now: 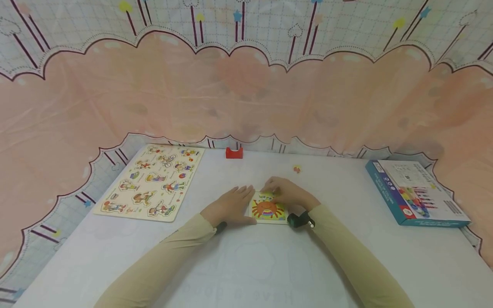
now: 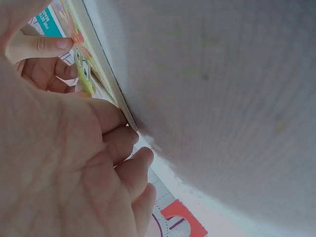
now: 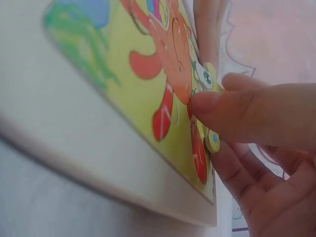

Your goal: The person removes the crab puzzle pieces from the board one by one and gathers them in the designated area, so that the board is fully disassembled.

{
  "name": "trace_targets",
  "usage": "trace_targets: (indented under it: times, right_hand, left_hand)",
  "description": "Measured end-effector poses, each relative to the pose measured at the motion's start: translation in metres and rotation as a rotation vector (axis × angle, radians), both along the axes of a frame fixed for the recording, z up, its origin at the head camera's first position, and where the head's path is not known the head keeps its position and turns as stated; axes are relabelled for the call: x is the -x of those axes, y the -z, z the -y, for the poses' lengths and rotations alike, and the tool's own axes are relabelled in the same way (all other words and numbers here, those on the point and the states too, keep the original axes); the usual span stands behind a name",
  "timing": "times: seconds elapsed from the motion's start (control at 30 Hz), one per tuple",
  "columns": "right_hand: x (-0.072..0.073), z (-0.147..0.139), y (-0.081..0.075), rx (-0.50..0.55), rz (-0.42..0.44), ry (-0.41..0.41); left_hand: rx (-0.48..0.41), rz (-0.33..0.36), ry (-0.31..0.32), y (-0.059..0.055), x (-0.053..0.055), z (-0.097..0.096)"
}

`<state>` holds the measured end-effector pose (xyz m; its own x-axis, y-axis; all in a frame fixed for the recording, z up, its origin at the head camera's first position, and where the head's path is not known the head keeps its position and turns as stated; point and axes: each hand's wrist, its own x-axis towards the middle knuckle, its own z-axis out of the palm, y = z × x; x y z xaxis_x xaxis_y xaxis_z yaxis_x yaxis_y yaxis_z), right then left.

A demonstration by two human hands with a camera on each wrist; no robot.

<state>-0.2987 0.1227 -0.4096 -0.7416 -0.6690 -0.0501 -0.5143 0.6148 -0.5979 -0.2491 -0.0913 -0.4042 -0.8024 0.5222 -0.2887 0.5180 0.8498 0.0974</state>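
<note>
A small square puzzle board (image 1: 268, 210) with an orange crab picture lies flat on the white table. Along its left edge rests my left hand (image 1: 233, 205), fingers extended and thumb near the bottom corner; in the left wrist view its fingertips are right at the board's edge. My right hand (image 1: 289, 192) is over the board's top edge. Between thumb and fingers it pinches a yellow puzzle piece (image 3: 212, 140) with a printed eye, held against the board by the crab's body. From the left side, that yellow piece (image 2: 84, 74) shows two eyes.
Farther back lies a small orange piece (image 1: 296, 169). A red notched block (image 1: 234, 153) stands at the table's far edge. At left is a large puzzle board (image 1: 154, 188) with children figures; at right, a blue and white box (image 1: 420, 192). A patterned cloth (image 1: 246, 98) hangs behind.
</note>
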Motion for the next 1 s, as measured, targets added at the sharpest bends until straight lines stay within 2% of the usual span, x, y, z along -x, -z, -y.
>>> trace_targets:
  times: [0.23,0.4,0.63,1.0]
  right_hand:
    - [0.0007,-0.002,0.0021,0.026,0.063,0.106]
    - [0.0007,-0.0039,0.002,0.033,0.087,0.15]
    - [0.002,-0.0056,0.002,0.053,0.068,0.141]
    - [0.0016,-0.005,0.0011,0.046,0.093,0.164]
  left_hand:
    - [0.005,-0.009,-0.003,0.0008,0.0002,-0.0005]
    - [0.001,-0.009,-0.002,0.0008,0.0004,-0.0006]
    - [-0.005,0.0,-0.012,0.0008,0.0002,-0.0006]
    - [0.005,0.005,-0.022,0.0013,0.0,-0.0006]
